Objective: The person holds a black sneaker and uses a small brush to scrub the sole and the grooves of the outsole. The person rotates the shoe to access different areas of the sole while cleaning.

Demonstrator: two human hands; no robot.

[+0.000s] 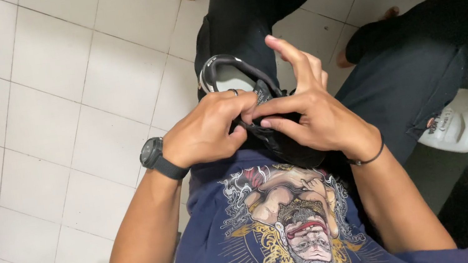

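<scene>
Left hand (205,131): pinches the black shoe (255,106) laces, steadying it on the lap.
Right hand (306,110): clamped on the laces, index finger raised.

matt black shoe (274,125) with a smooth pale insole and a glossy rim — dull cloth laces under the fingers. wristwatch (153,153) in matt black plastic, floor tiles (49,86) glazed and faintly shiny — jug (457,122) smooth white plastic.

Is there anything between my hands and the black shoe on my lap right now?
Nothing visible. The left hand and right hand both already grip the black shoe directly, their fingers meeting at its upper, near the laces. Only the shoe itself lies between the two hands.
</scene>
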